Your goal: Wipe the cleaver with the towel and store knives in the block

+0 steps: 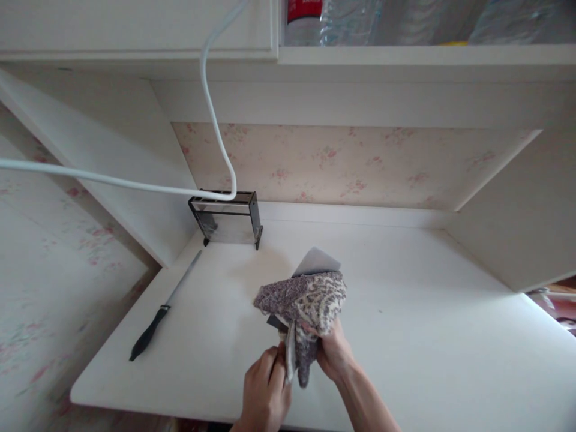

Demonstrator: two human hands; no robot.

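A patterned brown-and-cream cloth (310,300) is wrapped around the broad blade of a cleaver (316,261). The blade's wide end sticks out past the cloth's far side, and a dark corner of it shows near the left. My left hand (266,384) is closed at the near end, where the handle is hidden by the fingers. From the right, my right hand (335,354) grips the cloth around the blade, its fingers mostly covered by the folds. Cloth and cleaver are held above the white counter (405,336).
A sharpening steel (155,327) with a black handle lies on the counter's left. Behind it stands a black-and-clear knife holder (227,219). A white cable (216,120) hangs across the upper left. Overhead, a shelf (427,56) holds plastic bottles (348,24). Side panels flank the counter.
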